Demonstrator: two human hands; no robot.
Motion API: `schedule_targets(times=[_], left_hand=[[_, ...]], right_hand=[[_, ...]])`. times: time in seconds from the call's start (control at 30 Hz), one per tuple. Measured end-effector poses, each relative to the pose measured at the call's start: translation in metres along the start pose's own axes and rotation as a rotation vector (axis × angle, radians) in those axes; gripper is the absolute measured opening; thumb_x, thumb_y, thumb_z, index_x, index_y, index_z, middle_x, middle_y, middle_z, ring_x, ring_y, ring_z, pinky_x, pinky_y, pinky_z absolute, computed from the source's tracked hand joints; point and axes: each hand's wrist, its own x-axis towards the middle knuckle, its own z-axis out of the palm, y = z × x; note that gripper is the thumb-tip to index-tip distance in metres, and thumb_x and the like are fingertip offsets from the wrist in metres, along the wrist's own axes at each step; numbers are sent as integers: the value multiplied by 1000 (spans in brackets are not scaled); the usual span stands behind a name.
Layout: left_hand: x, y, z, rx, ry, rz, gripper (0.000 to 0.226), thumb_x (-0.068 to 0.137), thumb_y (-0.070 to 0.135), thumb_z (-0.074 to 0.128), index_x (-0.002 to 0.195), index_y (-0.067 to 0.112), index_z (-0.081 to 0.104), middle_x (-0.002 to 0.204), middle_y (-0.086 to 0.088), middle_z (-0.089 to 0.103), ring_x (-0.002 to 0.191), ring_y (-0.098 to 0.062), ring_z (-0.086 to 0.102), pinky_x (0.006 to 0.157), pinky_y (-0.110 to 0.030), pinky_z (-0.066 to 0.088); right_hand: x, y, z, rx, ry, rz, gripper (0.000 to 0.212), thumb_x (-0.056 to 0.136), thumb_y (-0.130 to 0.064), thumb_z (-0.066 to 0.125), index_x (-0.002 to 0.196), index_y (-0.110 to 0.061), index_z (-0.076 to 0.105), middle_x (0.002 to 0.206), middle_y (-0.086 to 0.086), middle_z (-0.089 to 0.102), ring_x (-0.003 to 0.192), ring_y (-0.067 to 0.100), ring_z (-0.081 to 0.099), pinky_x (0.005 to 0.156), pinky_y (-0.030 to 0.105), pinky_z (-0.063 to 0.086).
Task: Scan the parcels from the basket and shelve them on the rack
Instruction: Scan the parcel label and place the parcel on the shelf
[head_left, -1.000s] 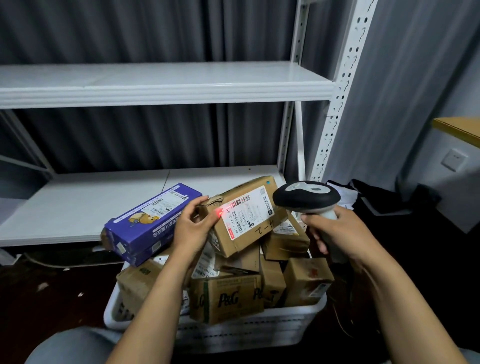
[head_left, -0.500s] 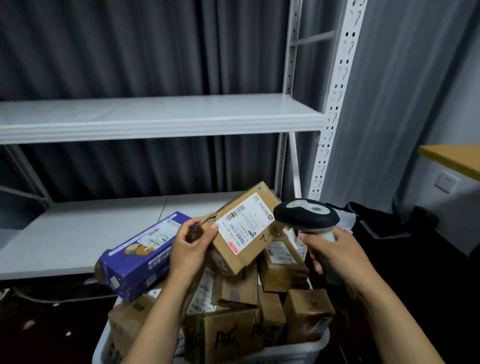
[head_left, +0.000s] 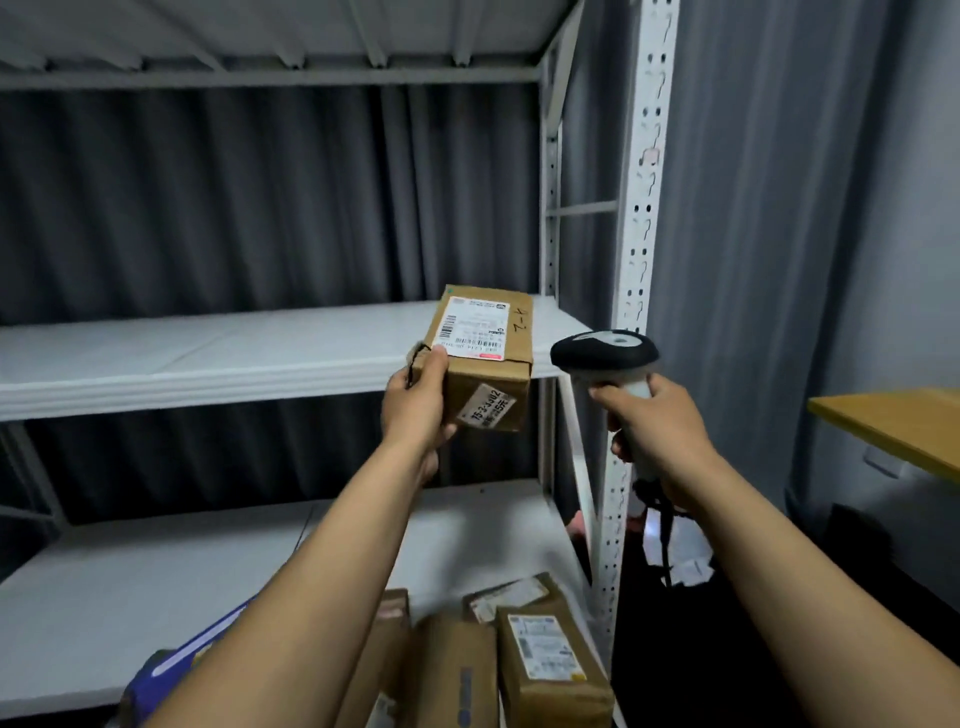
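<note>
As it stands: box (head_left: 480, 358) at shelf (head_left: 208, 358) edge, not set down.
Left hand (head_left: 418, 410): fingers clamped on box.
Right hand (head_left: 660, 421): fingers clamped on scanner (head_left: 602, 353).
Remaining: parcels (head_left: 550, 660) below.

A brown cardboard parcel (head_left: 480, 358) with a white shipping label on top and a smaller sticker on its near side is gripped at its left end by the left hand (head_left: 418, 410), just right of centre, at the front edge of the white rack's (head_left: 208, 358) middle shelf. Other brown labelled parcels (head_left: 550, 660) lie packed together at bottom centre, with a blue parcel (head_left: 171, 670) at the lower left. The black-headed scanner (head_left: 605, 353) stands upright right of centre, held by its pale handle in the right hand (head_left: 660, 431).
</note>
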Motion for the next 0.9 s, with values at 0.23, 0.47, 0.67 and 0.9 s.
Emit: schedule_targets(times=[0.23,0.47,0.67,0.9], left_hand=[[63,-3,61,24,91,-81,53,86,64,53,112,17,55,87,-1,65,84,-22,66,73,-35,56],[109,-11,80,835,161,210,101,80,54,69,153,23,5,142,-19,30,124,-40,44,98,-46,41],[156,-14,93,1119,151,557,71,87,47,64,146,27,31,127,-14,45,114,-35,50,92,-43,44],[200,-15,112,1151,65,548,65,91,36,63,146,24,31,130,-16,43,115,-36,51,90,-41,46]], right_hand=[[65,0,6,-68,27,-12,19,84,-23,70,76,-12,57,63,7,54,45,20,46,43,24,40],[126,15,8,-109,48,-4,16,82,-25,70,77,-14,60,64,5,56,45,21,48,48,27,40],[171,24,19,-168,60,-52,14,83,-25,67,81,-13,61,67,5,59,48,19,48,42,22,36],[200,35,42,-178,69,-47,16,80,-29,67,82,-13,62,71,6,63,54,23,55,55,31,48]])
